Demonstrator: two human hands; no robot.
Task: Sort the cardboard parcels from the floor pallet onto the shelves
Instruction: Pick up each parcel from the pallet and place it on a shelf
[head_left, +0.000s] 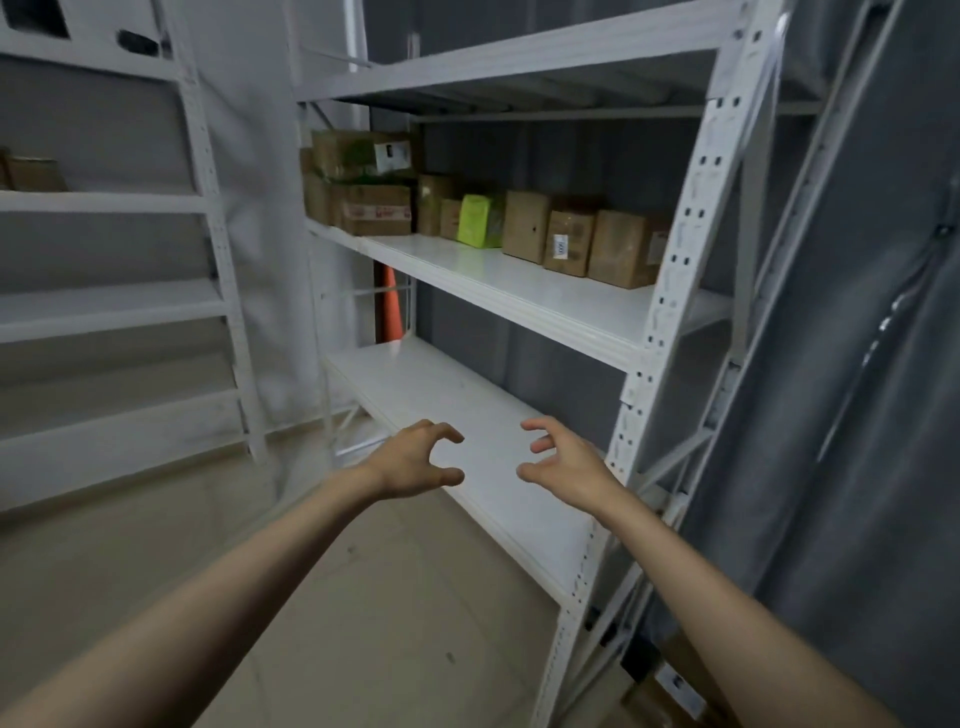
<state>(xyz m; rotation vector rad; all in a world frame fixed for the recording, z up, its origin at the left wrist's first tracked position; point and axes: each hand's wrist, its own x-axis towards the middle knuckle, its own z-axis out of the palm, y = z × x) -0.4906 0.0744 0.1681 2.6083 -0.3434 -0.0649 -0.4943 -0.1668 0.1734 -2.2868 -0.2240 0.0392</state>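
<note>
Both bare arms extended forward toward white metal shelving rack (670, 291). Left hand (415, 462) and right hand (566, 465) held side by side over rack's lower white shelf board (441, 395), palms facing each other, fingers spread and curled claw-like, nothing gripped. Brown cardboard parcels (566, 239) lined along back of rack's middle shelf, one lime-green box (478, 221) among them. More parcels glimpsed at rack's foot, bottom right. Second white rack (218, 234) left of it; beige floor (363, 597) below.
</note>
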